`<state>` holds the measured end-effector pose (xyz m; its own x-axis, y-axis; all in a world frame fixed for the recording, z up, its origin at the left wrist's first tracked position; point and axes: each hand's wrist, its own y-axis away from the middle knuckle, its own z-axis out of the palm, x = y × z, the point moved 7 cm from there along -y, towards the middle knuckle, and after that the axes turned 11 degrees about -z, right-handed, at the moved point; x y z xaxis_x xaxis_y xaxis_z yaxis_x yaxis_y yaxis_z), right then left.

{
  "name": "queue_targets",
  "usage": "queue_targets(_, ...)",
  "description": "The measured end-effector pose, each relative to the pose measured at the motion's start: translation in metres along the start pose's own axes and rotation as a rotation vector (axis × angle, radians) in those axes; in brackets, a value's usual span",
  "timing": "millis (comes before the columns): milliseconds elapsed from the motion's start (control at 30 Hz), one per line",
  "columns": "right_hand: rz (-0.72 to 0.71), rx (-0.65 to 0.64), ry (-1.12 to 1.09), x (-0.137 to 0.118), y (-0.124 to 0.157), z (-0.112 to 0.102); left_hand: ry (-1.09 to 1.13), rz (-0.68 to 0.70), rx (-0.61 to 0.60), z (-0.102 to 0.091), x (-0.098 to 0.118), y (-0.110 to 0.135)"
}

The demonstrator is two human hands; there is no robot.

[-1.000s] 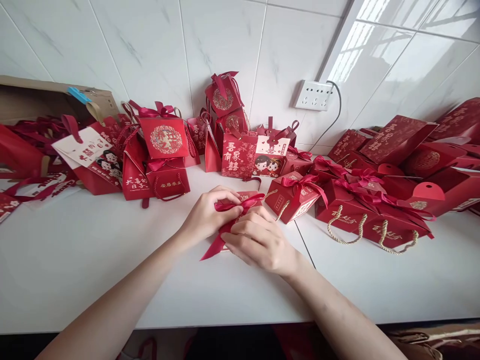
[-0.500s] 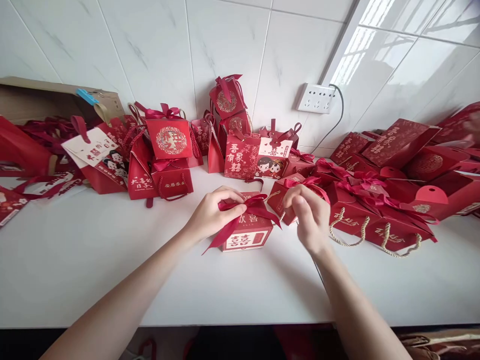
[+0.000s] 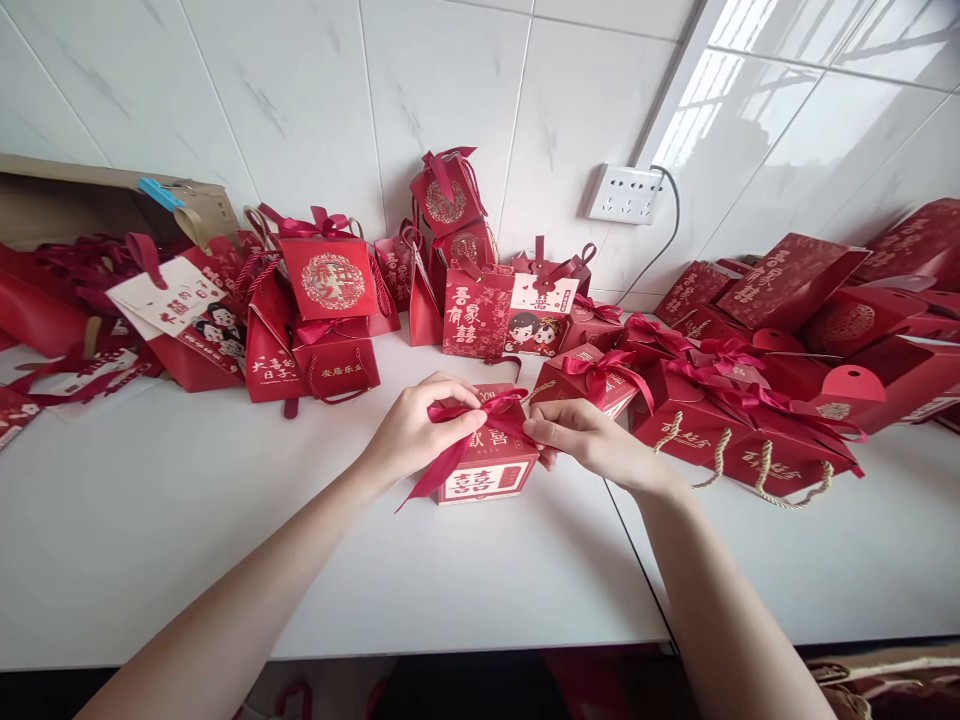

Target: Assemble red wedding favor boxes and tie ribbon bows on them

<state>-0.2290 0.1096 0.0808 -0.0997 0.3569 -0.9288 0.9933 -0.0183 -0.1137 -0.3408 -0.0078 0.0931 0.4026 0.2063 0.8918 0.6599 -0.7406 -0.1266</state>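
Observation:
A small red gift box (image 3: 489, 468) with white-and-gold lettering stands on the white table (image 3: 187, 540) in front of me. A dark red ribbon (image 3: 450, 460) is tied over its top, one tail hanging down to the left. My left hand (image 3: 417, 428) pinches the ribbon's left loop at the top of the box. My right hand (image 3: 585, 436) pinches the ribbon's right end beside the box. Both hands are closed on the ribbon.
Many red gift boxes and bags stand along the tiled wall: a stack (image 3: 450, 215) at the back centre, boxes with rope handles (image 3: 750, 440) at the right, a cardboard carton (image 3: 82, 195) at the left. A wall socket (image 3: 626, 192) with a cable hangs above.
My right hand left the box, rose to the right, then came back and took the ribbon's right end. The left hand kept its hold on the bow.

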Motion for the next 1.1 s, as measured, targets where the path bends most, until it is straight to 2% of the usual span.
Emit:
queue_targets(133, -0.003, -0.064, -0.012, 0.0, 0.001, 0.001, -0.028, 0.008, -0.001, 0.0, 0.001, 0.0)
queue_targets(433, 0.097, -0.198, 0.016, 0.012, 0.007, 0.005, 0.003, -0.019, -0.029, 0.002, -0.002, 0.0)
queue_targets(467, 0.101, -0.149, 0.036, 0.013, 0.005, 0.002, 0.031, -0.034, -0.042, 0.003, -0.003, 0.001)
queue_targets(533, 0.088, 0.057, 0.08, 0.014, 0.0, -0.009, 0.104, -0.064, -0.024, 0.0, -0.006, 0.0)
queue_targets(600, 0.05, 0.27, 0.085, 0.012, -0.003, -0.016, 0.129, -0.073, 0.091, -0.011, -0.009, -0.001)
queue_targets(667, -0.016, 0.367, 0.048, 0.01, -0.007, -0.014, 0.052, -0.087, 0.223, -0.026, -0.012, -0.001)
queue_targets(733, -0.087, 0.397, 0.01, 0.007, -0.011, -0.009, -0.054, -0.161, 0.229, -0.033, -0.016, -0.003)
queue_targets(867, -0.137, 0.452, 0.024, 0.006, -0.012, -0.005, -0.125, -0.333, 0.088, -0.036, -0.026, -0.004)
queue_targets(1100, -0.073, 0.412, -0.052, 0.01, -0.012, -0.003, -0.102, -0.32, -0.021, -0.02, -0.018, 0.001)
